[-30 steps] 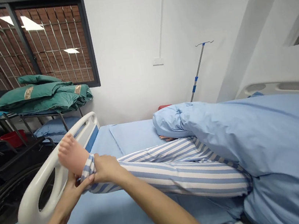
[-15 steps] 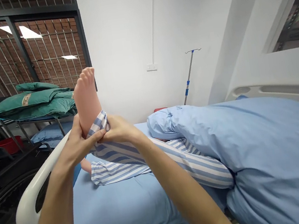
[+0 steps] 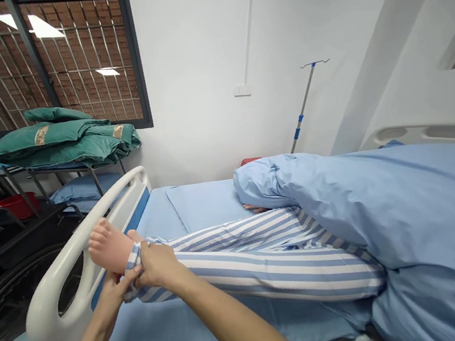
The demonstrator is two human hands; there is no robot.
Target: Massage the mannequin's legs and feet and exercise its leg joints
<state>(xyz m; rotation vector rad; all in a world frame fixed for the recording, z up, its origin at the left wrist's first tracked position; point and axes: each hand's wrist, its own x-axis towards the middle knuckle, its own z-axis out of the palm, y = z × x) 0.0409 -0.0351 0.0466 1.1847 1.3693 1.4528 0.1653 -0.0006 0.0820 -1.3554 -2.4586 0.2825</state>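
A figure lies on a hospital bed in blue-and-white striped pyjama trousers (image 3: pixel 267 272), under a blue duvet (image 3: pixel 406 207) from the thighs up. My left hand (image 3: pixel 116 296) and my right hand (image 3: pixel 156 265) both grip the cuff of the near trouser leg (image 3: pixel 134 260) just above the ankle. The bare foot (image 3: pixel 109 246) sticks out past my hands and points left, close to the white side rail (image 3: pixel 74 259). Behind my right hand, the other foot is mostly hidden.
Several green folded blankets (image 3: pixel 62 140) lie on a neighbouring bed frame beyond the rail. Below it are a red basin (image 3: pixel 16 206) and a dark wheel (image 3: pixel 15 285). A drip stand (image 3: pixel 303 106) stands against the white wall behind the bed.
The leg, raised with its foot upright half a second ago, has come down and now lies low along the bed. Both hands stayed on the cuff and moved down with it.
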